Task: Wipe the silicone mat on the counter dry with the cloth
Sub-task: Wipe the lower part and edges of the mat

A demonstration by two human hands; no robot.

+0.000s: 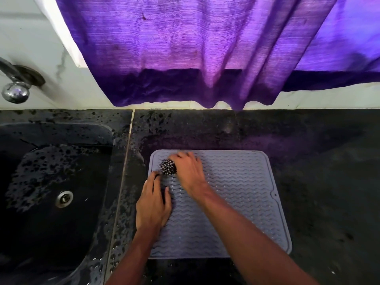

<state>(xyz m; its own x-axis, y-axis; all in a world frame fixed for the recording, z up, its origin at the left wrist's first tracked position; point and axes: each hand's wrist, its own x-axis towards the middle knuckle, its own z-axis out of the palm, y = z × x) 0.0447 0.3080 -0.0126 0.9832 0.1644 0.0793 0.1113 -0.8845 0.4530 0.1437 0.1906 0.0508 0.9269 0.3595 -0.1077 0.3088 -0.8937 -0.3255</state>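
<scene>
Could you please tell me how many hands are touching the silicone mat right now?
2. The left hand lies flat on the silicone mat's left edge; the right hand presses the bunched checked cloth onto its far-left corner. Nothing suggests others hidden.

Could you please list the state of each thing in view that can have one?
silicone mat: flat on the counter, droplets visible.
cloth: bunched, pressed on the mat's far left corner.
right hand: gripping the cloth.
left hand: flat, pinning the mat's left edge.
sink: wet, no dishes visible.
curtain: hanging down.
</scene>
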